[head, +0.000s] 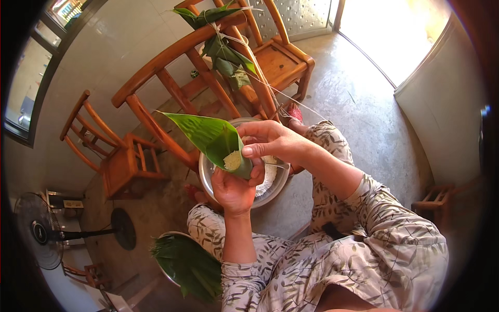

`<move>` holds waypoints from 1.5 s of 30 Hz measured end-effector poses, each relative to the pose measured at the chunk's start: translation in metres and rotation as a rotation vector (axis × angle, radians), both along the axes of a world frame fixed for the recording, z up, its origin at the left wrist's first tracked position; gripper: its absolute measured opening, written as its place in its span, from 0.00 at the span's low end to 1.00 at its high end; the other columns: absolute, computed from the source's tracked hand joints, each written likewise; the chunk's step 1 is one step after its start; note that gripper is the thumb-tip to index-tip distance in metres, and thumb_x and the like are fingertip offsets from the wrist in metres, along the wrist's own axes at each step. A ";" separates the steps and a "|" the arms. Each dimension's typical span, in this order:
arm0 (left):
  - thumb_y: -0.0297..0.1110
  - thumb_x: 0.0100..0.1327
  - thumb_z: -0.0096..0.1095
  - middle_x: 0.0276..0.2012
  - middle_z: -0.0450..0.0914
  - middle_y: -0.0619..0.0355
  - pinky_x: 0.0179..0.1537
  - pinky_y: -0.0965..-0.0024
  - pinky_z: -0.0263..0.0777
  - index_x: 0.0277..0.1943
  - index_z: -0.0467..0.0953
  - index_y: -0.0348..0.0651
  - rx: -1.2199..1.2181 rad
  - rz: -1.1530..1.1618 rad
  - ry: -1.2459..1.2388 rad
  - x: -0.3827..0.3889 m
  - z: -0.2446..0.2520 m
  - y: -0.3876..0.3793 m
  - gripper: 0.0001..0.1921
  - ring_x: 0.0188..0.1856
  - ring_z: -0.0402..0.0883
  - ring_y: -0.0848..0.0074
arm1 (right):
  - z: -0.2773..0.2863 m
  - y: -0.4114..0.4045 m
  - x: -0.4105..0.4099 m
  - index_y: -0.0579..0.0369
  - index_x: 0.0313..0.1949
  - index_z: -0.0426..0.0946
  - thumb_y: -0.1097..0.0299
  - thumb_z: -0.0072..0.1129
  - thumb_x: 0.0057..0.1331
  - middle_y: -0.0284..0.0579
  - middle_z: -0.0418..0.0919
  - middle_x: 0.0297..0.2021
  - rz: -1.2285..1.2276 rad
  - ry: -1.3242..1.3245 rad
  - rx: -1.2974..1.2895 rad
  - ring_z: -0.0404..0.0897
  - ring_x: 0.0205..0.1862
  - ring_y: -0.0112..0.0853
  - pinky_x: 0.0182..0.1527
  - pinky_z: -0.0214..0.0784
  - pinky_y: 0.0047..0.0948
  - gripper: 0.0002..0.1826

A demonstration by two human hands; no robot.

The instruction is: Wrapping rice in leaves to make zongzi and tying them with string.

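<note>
My left hand (236, 191) cups a green leaf (195, 130) rolled into a cone, its long pointed end reaching up and left. White rice grains (232, 160) fill the hollow of the cone. My right hand (269, 140) grips the cone's right side, with the thumb on the leaf's outer wall. Both hands are above a metal basin (206, 177) that holds more white rice (267, 177). A thin metal utensil handle (277, 165) lies across the rice in the basin. My forearms and the hands hide part of the basin.
A wooden chair (171, 50) stands ahead, with leaf-wrapped bundles (224, 54) tied to it by strings (288, 95). A bowl (168, 234) of long green leaves (191, 265) sits at lower left. More wooden chairs (121, 167) and a standing fan (39, 232) are around; a bright doorway (393, 35) opens at upper right.
</note>
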State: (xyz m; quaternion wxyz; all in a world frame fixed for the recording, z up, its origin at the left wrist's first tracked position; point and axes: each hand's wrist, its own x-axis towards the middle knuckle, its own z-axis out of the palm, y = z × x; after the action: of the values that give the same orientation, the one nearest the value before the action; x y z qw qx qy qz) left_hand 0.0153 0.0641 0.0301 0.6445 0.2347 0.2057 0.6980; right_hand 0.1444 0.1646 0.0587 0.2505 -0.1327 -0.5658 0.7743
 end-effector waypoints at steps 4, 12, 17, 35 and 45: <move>0.60 0.65 0.43 0.29 0.70 0.55 0.22 0.78 0.53 0.59 0.66 0.37 0.015 -0.028 0.039 -0.003 -0.008 0.004 0.33 0.25 0.65 0.77 | 0.004 0.003 -0.001 0.61 0.49 0.77 0.58 0.66 0.64 0.38 0.80 0.41 0.003 -0.027 0.024 0.76 0.46 0.23 0.52 0.67 0.26 0.21; 0.58 0.66 0.39 0.25 0.68 0.56 0.21 0.77 0.53 0.58 0.67 0.27 -0.033 -0.028 0.112 -0.004 -0.023 0.010 0.36 0.23 0.62 0.78 | -0.017 0.010 -0.006 0.60 0.43 0.80 0.61 0.64 0.63 0.35 0.81 0.33 -0.062 -0.134 0.083 0.77 0.35 0.19 0.42 0.68 0.22 0.15; 0.52 0.67 0.40 0.25 0.68 0.56 0.21 0.77 0.53 0.59 0.67 0.26 -0.082 -0.028 0.130 -0.006 -0.028 0.011 0.33 0.22 0.62 0.78 | -0.027 0.012 -0.008 0.58 0.39 0.80 0.60 0.66 0.60 0.32 0.80 0.28 -0.104 -0.189 0.129 0.75 0.32 0.17 0.37 0.66 0.21 0.14; 0.43 0.60 0.45 0.32 0.75 0.54 0.19 0.75 0.59 0.58 0.70 0.27 -0.298 -0.076 0.071 -0.015 -0.043 0.013 0.29 0.25 0.70 0.73 | -0.032 0.009 -0.011 0.61 0.33 0.81 0.70 0.65 0.58 0.31 0.76 0.24 -0.208 -0.383 0.254 0.73 0.30 0.17 0.35 0.66 0.22 0.08; 0.44 0.61 0.45 0.26 0.74 0.53 0.18 0.75 0.58 0.55 0.72 0.31 -0.372 -0.038 0.040 -0.020 -0.055 0.011 0.27 0.21 0.68 0.74 | -0.030 0.008 -0.014 0.62 0.38 0.82 0.62 0.66 0.59 0.42 0.79 0.27 -0.208 -0.443 0.436 0.77 0.30 0.25 0.36 0.68 0.28 0.15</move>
State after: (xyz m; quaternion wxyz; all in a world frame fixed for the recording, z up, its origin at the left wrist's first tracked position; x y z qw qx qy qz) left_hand -0.0045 0.0752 -0.0251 0.6854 0.1293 0.3397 0.6310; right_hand 0.1305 0.1723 0.0285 0.2215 -0.2980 -0.7424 0.5576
